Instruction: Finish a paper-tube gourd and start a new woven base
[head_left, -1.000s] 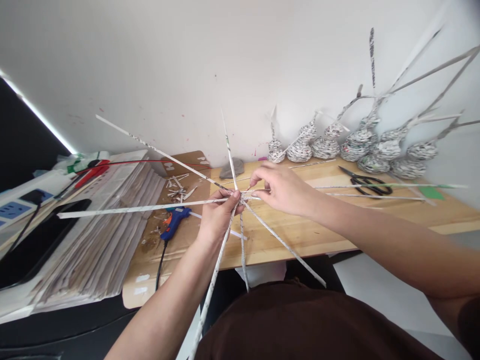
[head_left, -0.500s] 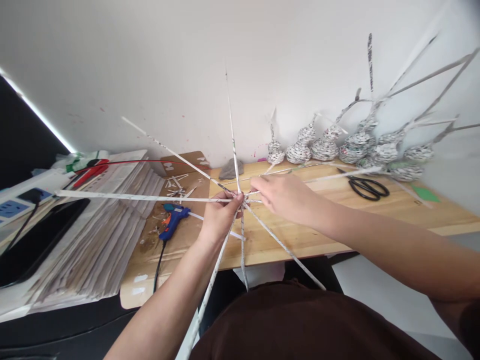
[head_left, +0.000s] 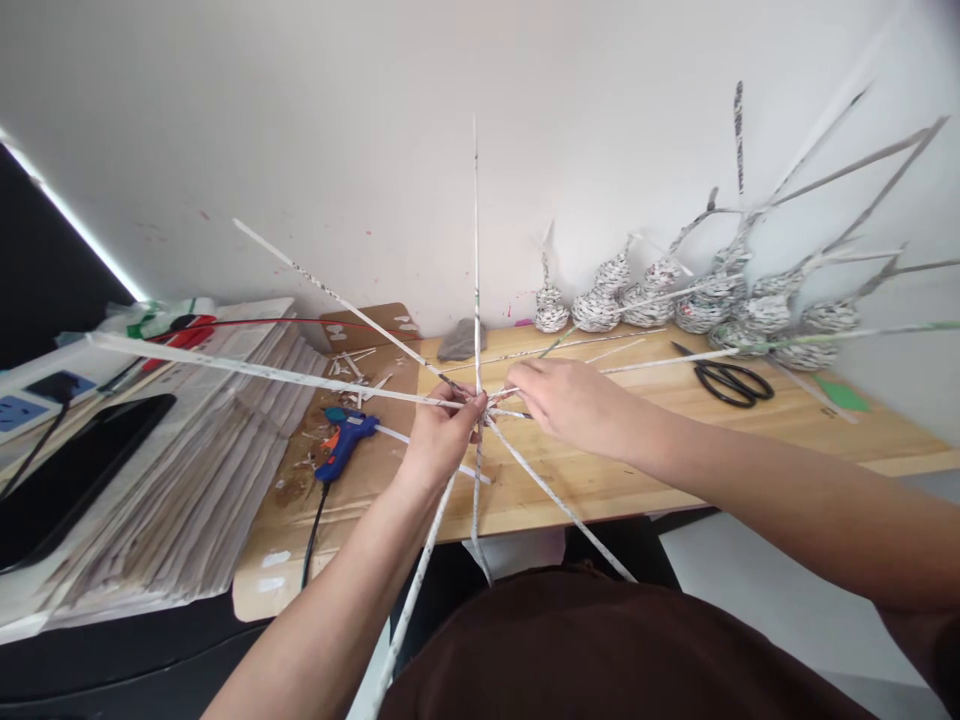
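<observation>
Several thin rolled paper strips point(head_left: 555, 497) cross at one point and spread out like spokes above the table. My left hand point(head_left: 444, 425) pinches the crossing, thumb on top. Just right of it, my right hand point(head_left: 551, 395) has its fingertips closed on a single paper strip point(head_left: 671, 358) that reaches far to the right. One spoke point(head_left: 476, 250) stands up toward the wall, and another long one point(head_left: 262, 374) points left. My fingers hide most of the crossing.
A blue glue gun point(head_left: 346, 443) lies on cardboard point(head_left: 289, 530) beside a newspaper stack point(head_left: 187, 470). Black scissors point(head_left: 731, 382) rest at the right. Several woven paper gourds point(head_left: 596, 305) line the wall. A grey stone-like lump point(head_left: 459, 341) sits behind my hands.
The left-pointing spoke has tilted, its far end rising. The upright spoke has swung slightly right, and the strip in my right hand now reaches farther out to the right.
</observation>
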